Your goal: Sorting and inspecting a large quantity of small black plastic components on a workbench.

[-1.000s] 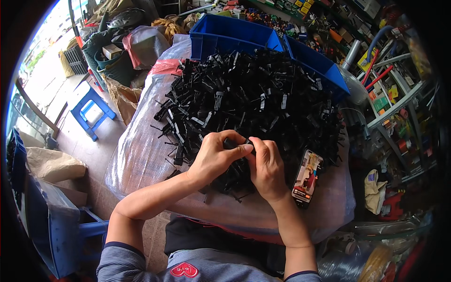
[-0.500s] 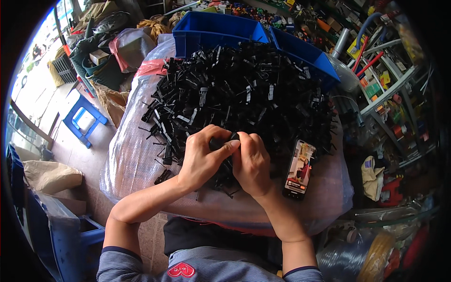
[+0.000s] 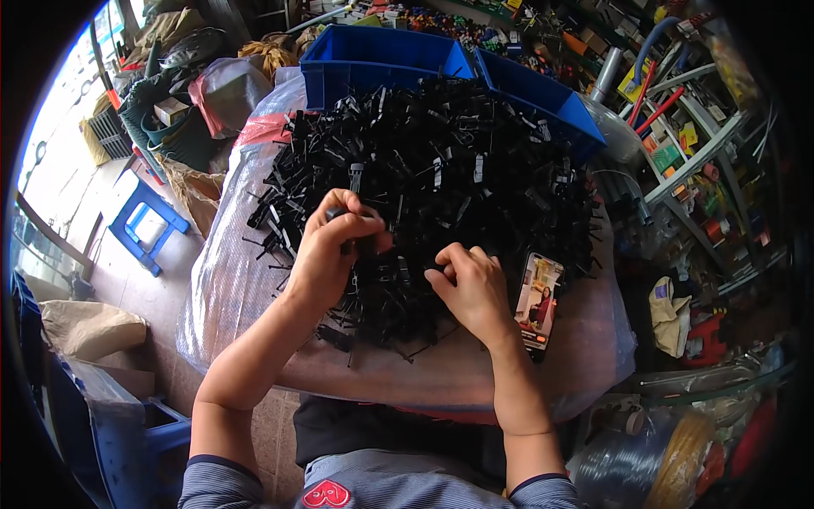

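A big heap of black plastic parts [image 3: 500, 195] with thin pins or legs covers the table in front of me. Over its near left part my left hand [image 3: 326, 246] is closed around a small black plastic part [image 3: 337, 214], mostly hidden by the fingers, whose tips are slightly blurred. My right hand [image 3: 475, 288] hovers at the near edge of the heap, apart from the left. Its thumb and fingers are curled together, and whatever they may hold cannot be made out against the black parts. A phone [image 3: 539, 301] with a lit screen lies just right of this hand.
Two blue bins [image 3: 386, 53] [image 3: 543, 97] stand behind the heap. Translucent plastic sheeting [image 3: 225, 288] covers the table. On the floor at left is a blue stool [image 3: 147, 222]. A metal rack [image 3: 695, 161] with mixed goods is at right, and wire coils [image 3: 627, 467] lie lower right.
My hands, together half a second ago, have parted. The left has moved up and left with the black part; the right has moved slightly right and down. The view has shifted a little.
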Demonstrator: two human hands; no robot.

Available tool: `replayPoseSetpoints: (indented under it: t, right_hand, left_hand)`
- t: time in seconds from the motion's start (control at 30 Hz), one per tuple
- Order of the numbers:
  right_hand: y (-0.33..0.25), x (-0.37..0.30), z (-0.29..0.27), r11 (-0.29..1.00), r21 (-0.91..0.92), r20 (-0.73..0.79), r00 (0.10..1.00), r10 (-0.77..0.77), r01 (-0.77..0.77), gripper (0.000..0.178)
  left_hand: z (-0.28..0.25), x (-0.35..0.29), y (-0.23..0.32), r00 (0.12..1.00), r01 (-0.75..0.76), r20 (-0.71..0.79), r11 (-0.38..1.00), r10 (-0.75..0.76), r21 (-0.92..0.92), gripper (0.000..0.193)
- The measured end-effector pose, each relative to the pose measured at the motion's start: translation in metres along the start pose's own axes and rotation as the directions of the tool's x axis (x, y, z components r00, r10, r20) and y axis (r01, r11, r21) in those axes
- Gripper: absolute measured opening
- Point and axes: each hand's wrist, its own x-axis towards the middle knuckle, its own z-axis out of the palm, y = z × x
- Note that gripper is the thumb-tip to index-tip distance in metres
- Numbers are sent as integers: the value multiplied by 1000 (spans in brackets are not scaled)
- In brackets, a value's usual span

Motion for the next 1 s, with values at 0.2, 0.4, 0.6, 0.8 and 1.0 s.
replayPoseSetpoints:
  t: [0.2,0.4,0.6,0.8,1.0]
  right_hand:
    - [-24,9,-18,944,20,-352,886,-303,330,24]
    - [-30,6,-16,912,-111,-405,820,-404,394,27]
    - [-26,3,-9,530,845,-244,934,262,72,23]
    - [-25,1,-10,365,924,-183,970,162,113,17]
    - [-24,2,-7,46,990,127,987,102,-133,22]
  left_hand:
    - [16,-13,3,988,81,70,842,-140,533,26]
    - [17,-19,3,978,165,2,769,-211,618,23]
    - [13,-18,-4,989,90,42,815,-139,572,29]
    - [18,-21,-5,995,-33,89,763,-32,645,26]
    - [13,-25,-18,918,-395,286,593,273,702,23]
